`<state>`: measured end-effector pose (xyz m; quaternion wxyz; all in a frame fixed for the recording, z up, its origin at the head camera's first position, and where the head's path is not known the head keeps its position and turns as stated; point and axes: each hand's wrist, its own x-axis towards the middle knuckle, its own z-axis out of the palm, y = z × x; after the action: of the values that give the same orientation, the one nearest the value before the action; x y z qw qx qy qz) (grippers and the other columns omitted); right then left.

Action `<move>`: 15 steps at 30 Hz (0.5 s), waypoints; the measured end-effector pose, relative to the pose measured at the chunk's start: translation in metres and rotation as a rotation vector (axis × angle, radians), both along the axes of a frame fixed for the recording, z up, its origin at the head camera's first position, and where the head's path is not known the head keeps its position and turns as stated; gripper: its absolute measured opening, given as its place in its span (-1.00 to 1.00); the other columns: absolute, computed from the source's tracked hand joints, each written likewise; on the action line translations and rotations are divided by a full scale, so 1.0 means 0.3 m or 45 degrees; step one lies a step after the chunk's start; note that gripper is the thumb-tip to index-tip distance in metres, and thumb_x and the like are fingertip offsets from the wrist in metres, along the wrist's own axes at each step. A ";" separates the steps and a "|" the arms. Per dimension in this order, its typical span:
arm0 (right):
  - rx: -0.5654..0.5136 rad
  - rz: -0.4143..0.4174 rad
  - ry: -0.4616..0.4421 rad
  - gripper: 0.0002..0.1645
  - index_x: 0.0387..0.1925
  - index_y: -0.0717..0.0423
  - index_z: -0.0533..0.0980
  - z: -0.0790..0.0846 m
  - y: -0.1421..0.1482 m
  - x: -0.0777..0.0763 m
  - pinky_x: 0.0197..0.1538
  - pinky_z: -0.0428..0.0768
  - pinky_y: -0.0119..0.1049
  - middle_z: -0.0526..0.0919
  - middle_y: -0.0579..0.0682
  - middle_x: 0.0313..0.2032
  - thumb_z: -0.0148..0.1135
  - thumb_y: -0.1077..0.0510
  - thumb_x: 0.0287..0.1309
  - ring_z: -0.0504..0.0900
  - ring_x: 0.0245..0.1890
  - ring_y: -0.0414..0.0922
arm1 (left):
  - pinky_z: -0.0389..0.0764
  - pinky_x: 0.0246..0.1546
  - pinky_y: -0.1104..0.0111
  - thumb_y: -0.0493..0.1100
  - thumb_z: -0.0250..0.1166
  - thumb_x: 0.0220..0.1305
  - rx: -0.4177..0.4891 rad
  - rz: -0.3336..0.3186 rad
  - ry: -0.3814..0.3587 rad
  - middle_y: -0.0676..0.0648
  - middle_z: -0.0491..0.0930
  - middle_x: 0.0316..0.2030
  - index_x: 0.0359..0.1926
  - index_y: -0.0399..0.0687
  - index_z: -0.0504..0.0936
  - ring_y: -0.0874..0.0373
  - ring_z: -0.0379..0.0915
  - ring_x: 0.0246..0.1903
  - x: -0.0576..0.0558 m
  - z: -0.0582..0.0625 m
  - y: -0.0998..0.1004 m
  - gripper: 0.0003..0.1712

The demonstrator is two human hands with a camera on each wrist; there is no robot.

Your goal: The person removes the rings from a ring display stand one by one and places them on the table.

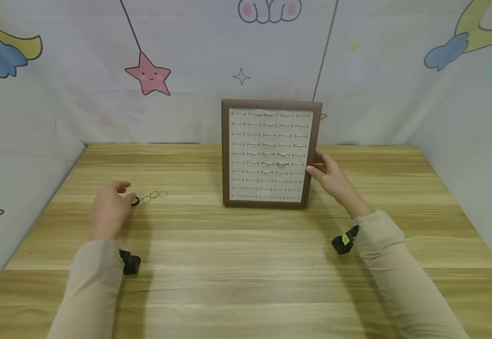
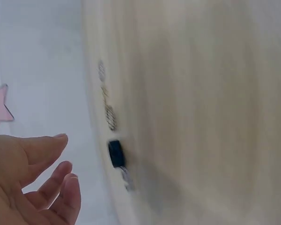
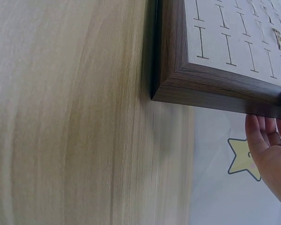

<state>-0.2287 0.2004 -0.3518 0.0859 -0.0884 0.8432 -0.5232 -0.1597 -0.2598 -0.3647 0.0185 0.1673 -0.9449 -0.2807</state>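
A brown-framed ring display board (image 1: 267, 204) stands upright on the table, its pale face cut with rows of slots. One gold ring (image 1: 281, 164) sits in a slot right of the middle. My right hand (image 1: 330, 176) grips the board's right edge, thumb at the front and fingers behind, as the right wrist view also shows. At the left, my left hand (image 1: 111, 207) hovers by a row of loose rings, its fingers loosely bent and holding nothing. Closest to it is a black ring (image 2: 116, 153); beyond lie a patterned ring (image 2: 111, 117), a gold ring (image 1: 154, 194) and a silvery ring (image 1: 163, 193).
The wood-grain table (image 1: 237, 278) reaches back to a pale cloth backdrop (image 1: 195, 42) printed with stars and moons. Cloth walls also stand at both sides. A small black camera (image 1: 130, 262) sits on the left wrist, and another camera (image 1: 342, 242) on the right.
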 end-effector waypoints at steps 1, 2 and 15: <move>0.000 -0.001 -0.005 -0.37 0.40 0.38 -0.01 0.001 0.000 0.001 0.38 0.27 0.08 0.22 0.39 0.27 -0.11 0.26 0.42 0.28 0.31 0.24 | 0.45 -0.01 -0.11 -0.20 0.09 0.37 0.015 0.003 0.030 -0.44 0.40 0.18 0.27 -0.33 0.37 -0.35 0.34 0.11 -0.004 0.009 0.017 -0.50; 0.000 -0.002 -0.009 -0.37 0.40 0.37 -0.01 0.001 0.000 0.001 0.39 0.27 0.08 0.22 0.38 0.28 -0.11 0.26 0.42 0.28 0.31 0.24 | 0.46 -0.01 -0.10 -0.20 0.09 0.37 0.031 0.008 0.055 -0.42 0.41 0.19 0.28 -0.31 0.36 -0.33 0.35 0.11 -0.009 0.018 0.034 -0.50; 0.006 -0.005 -0.005 -0.36 0.41 0.37 -0.02 -0.002 0.003 -0.002 0.37 0.28 0.08 0.22 0.39 0.28 -0.11 0.25 0.42 0.28 0.31 0.24 | 0.52 -0.16 0.04 -0.11 0.17 0.36 0.078 -0.107 0.320 -0.24 0.50 0.14 0.26 -0.12 0.43 -0.14 0.43 0.01 -0.067 0.126 0.296 -0.52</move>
<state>-0.2292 0.2014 -0.3524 0.0866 -0.0855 0.8446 -0.5214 -0.1798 -0.1710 -0.3268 0.1199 0.0916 -0.9322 -0.3289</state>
